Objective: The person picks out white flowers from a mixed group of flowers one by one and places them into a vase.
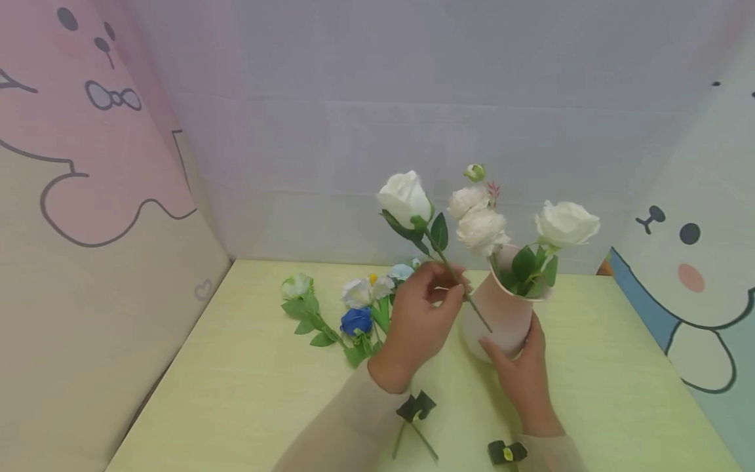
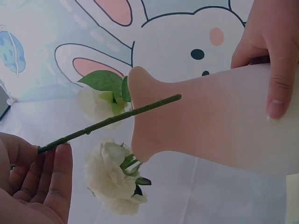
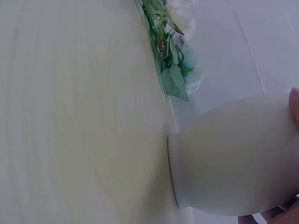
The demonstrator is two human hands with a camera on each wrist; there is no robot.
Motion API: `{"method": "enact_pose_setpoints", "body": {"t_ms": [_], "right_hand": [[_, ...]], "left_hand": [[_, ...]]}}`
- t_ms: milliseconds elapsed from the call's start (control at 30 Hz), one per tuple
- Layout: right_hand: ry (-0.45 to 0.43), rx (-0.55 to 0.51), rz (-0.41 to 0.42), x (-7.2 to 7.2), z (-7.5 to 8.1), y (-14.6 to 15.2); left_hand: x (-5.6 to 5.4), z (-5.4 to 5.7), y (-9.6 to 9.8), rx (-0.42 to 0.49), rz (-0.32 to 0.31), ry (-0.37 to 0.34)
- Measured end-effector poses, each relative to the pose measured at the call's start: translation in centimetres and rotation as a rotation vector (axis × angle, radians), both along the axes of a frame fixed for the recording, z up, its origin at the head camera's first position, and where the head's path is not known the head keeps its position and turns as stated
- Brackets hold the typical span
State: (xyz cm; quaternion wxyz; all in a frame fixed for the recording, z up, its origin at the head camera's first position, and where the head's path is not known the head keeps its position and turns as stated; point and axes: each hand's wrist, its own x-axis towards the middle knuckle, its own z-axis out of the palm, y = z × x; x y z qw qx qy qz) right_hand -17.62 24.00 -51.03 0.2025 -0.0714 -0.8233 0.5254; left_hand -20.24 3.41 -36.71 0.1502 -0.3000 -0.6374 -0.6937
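Note:
My left hand (image 1: 420, 321) pinches the green stem (image 2: 112, 120) of a white rose (image 1: 405, 200) between thumb and fingers. The bloom points up and left, while the stem's cut end overlaps the front of a pink-and-white vase (image 1: 501, 313) in the head view. Around the vase's lower body, my right hand (image 1: 527, 377) has its thumb in front and fingers at the right side. Another white rose (image 1: 566, 225) and a cluster of pale ruffled flowers (image 1: 482, 229) stand in the vase. Its base (image 3: 174, 172) is at the tabletop in the right wrist view.
Left of the vase, a blue rose (image 1: 356, 322), a greenish-white flower (image 1: 297, 286) and several other flowers lie on the pale yellow table (image 1: 236, 393). Loose stems (image 1: 421, 439) stick out near my left sleeve. Cartoon-printed panels (image 1: 696, 262) and a pale back sheet (image 1: 354, 144) enclose the table.

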Motion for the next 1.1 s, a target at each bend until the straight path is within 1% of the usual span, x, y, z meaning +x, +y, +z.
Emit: {"method": "enact_pose_setpoints", "body": {"t_ms": [133, 333, 400, 467, 633, 867, 967, 1100], "right_hand": [[0.005, 0.013, 0.001, 0.0, 0.1, 0.0], [0.013, 0.006, -0.004, 0.1, 0.1, -0.1], [0.010, 0.004, -0.004, 0.1, 0.0, -0.1], [0.010, 0.005, -0.004, 0.1, 0.0, -0.1], [0.010, 0.013, -0.007, 0.1, 0.0, -0.2], [0.000, 0.005, -0.006, 0.0, -0.1, -0.1], [0.008, 0.005, -0.012, -0.1, -0.2, 0.0], [0.017, 0.008, -0.019, -0.1, -0.3, 0.0]], "left_hand": [[-0.5, 0.7, 0.4, 0.028, 0.017, 0.061], [-1.4, 1.4, 1.2, 0.152, 0.121, 0.174], [-1.7, 1.7, 1.5, 0.187, 0.145, 0.201], [-1.9, 1.9, 1.7, 0.200, 0.156, 0.216], [-2.5, 2.3, 2.3, 0.184, 0.147, 0.216], [-3.2, 2.3, 2.9, 0.201, 0.140, 0.187], [-3.6, 2.3, 3.1, 0.146, 0.147, 0.161], [-3.8, 2.2, 3.7, 0.035, 0.144, 0.131]]}}
